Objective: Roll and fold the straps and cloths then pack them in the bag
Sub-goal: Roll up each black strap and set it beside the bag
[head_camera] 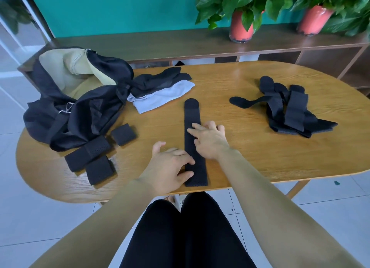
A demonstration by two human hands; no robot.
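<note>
A long black strap (192, 115) lies flat and straight down the middle of the oval wooden table (250, 151). My left hand (170, 167) rests on its near end with the fingers laid across it. My right hand (210, 137) presses its middle with spread, straight fingers. A black bag (80, 107) with a pale yellow lining lies open at the far left. Three rolled black straps (94, 157) sit in front of the bag. Folded black and white cloths (160, 91) lie next to the bag. A heap of loose black straps (286, 105) sits at the right.
A low wooden shelf (180, 45) runs behind the table and carries two potted plants in red pots (240, 25). White tiled floor surrounds the table. My legs in black trousers are below the near table edge.
</note>
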